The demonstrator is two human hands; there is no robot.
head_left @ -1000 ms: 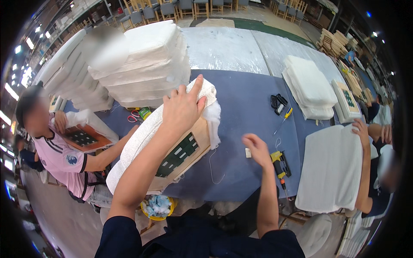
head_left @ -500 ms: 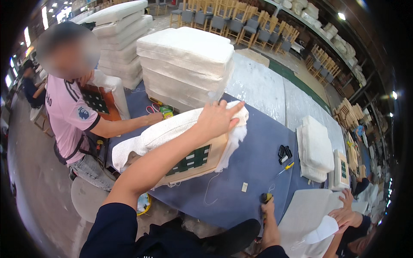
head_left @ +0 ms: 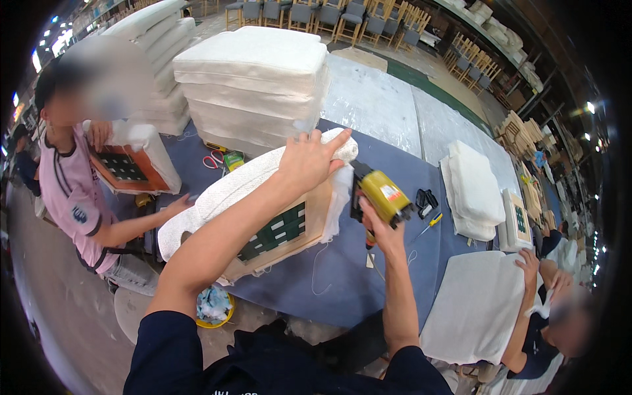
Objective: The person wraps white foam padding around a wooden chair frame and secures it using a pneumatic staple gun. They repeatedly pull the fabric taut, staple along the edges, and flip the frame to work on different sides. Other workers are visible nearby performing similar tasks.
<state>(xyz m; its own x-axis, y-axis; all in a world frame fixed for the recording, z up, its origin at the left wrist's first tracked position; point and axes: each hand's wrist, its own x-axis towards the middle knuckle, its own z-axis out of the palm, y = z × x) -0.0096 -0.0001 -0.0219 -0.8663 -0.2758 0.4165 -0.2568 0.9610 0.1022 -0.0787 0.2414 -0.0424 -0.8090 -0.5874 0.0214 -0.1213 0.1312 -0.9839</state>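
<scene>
A padded chair seat [head_left: 220, 192] in cream fabric stands tilted on the blue-covered table, its wooden frame [head_left: 320, 209] and dark green webbing [head_left: 276, 230] facing me. My left hand [head_left: 309, 161] grips its upper right corner, with some fingers bent over the top and the thumb on the near side. White wadding [head_left: 342, 197] sticks out along the right edge. My right hand [head_left: 384, 230] is wrapped round a yellow-green staple gun [head_left: 385, 194], raised just right of that corner. Its nose points toward the fabric edge; whether it touches is hard to tell.
A stack of cream cushions [head_left: 253, 92] stands behind the seat. At left a person in pink [head_left: 76, 178] handles another seat [head_left: 128, 161]. Scissors [head_left: 212, 160], a yellow screwdriver [head_left: 431, 225] and a black tool [head_left: 426, 201] lie around. Another person [head_left: 526, 303] holds fabric at right.
My right hand has lifted the staple gun from the table's near right side up beside the seat's corner. My left hand stays on that corner. The co-worker's hand at left has drawn back from the scissors.
</scene>
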